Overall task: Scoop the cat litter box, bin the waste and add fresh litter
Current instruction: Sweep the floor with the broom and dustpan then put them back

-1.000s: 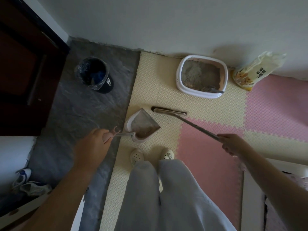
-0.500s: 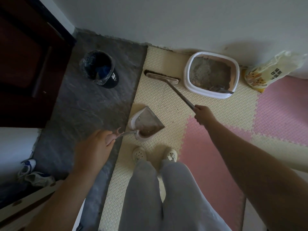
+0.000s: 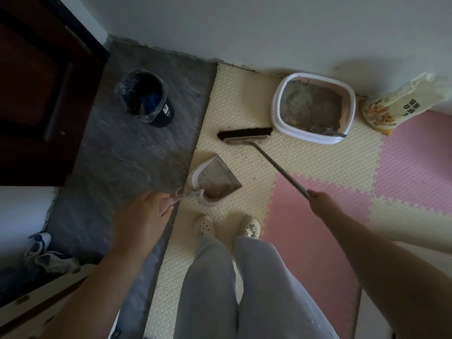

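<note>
Over at the left, on the grey stone strip of floor (image 3: pixel 110 167) near the dark door, a black round bin lined with a clear plastic bag (image 3: pixel 144 96) is standing open-mouthed, probably parked there so the waste has only a short trip. Next along, the person's left hand (image 3: pixel 148 212) is closing its fingers round the pink handle of a pale plastic dustpan (image 3: pixel 215 178), which is sitting right at the left edge of the cream and pink foam mat (image 3: pixel 244 81). Its lip is pointing towards the litter box, and brown grit is gathering at its heel by the handle; I'd say it is being tipped back so the load doesn't slide out.

Just beyond it, a long-handled broom with black bristles (image 3: pixel 245 134) is resting its head on the mat between dustpan and box, well placed to drag stray granules back towards the pan. Its grey shaft is running down to the right hand (image 3: pixel 320 204), which is clamping round the end.

The white oval plastic litter box (image 3: pixel 308 137) is sitting against the wall at the mat's far edge, partly filled with grey-brown litter, with a grey scoop (image 3: pixel 327 130) lying inside at its near rim. Beside it to the right, a yellow and white bag of litter (image 3: pixel 401 101) is leaning against the wall, seemingly waiting for the refill.
</note>
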